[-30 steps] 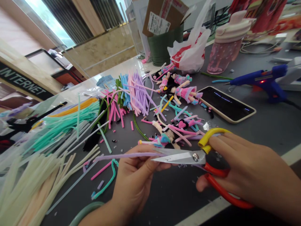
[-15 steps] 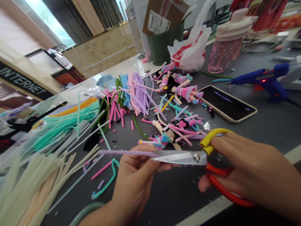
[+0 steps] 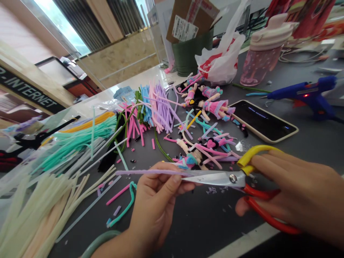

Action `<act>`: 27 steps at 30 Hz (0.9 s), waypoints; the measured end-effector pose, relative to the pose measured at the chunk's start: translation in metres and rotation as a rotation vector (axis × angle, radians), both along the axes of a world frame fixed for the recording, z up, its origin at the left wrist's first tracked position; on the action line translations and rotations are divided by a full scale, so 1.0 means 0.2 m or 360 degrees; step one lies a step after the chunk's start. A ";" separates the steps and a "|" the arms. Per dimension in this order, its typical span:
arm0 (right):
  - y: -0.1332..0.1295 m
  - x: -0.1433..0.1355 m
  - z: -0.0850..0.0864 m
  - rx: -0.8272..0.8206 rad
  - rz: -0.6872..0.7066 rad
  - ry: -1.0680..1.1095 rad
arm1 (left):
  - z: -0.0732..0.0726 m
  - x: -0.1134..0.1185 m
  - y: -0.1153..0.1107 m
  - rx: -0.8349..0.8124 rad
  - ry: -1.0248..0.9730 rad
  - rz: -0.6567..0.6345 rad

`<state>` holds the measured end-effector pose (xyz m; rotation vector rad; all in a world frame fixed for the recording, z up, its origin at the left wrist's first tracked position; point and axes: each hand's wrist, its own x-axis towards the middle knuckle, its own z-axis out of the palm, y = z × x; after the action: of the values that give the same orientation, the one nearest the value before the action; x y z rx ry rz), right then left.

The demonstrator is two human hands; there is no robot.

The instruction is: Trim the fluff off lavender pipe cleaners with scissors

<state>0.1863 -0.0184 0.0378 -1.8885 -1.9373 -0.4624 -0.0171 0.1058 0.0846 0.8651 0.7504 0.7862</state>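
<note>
My left hand (image 3: 158,193) pinches a lilac pipe cleaner (image 3: 139,172) between thumb and fingers; its longer end sticks out to the left. In my right hand (image 3: 301,190) are scissors (image 3: 215,179) with one yellow and one red handle. The blades point left along the pipe cleaner, their tips close to my left thumb, slightly parted. Small lilac fluff clippings (image 3: 211,190) lie on the table below the blades. Just behind my left hand rests a pipe-cleaner doll (image 3: 189,159) in pink and blue, partly hidden by my fingers.
Pipe-cleaner bundles (image 3: 161,107) lie at the middle back, more (image 3: 88,132) at the left. Finished dolls (image 3: 215,105) lie beside a phone (image 3: 266,122). A blue glue gun (image 3: 303,91) with a lit red light, a pink bottle (image 3: 264,53) and a plastic bag (image 3: 220,64) stand further back.
The scissors and my right hand have shifted a little right, so the blade tips sit further along, nearer my left fingers' ends. The view has also shifted slightly.
</note>
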 end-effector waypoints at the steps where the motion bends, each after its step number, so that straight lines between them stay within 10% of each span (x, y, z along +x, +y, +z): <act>1: 0.00 0.01 -0.01 -0.0007 0.0014 0.0003 | 0.00 0.00 0.00 -0.0018 0.0003 -0.0003; 27: 0.03 0.00 0.02 0.0198 -0.0005 -0.0260 | -0.02 -0.01 0.01 -0.0143 -0.0041 -0.0095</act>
<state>0.1867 -0.0133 0.0416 -1.8252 -1.9571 -0.7414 -0.0182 0.1079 0.0814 0.7915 0.7288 0.7045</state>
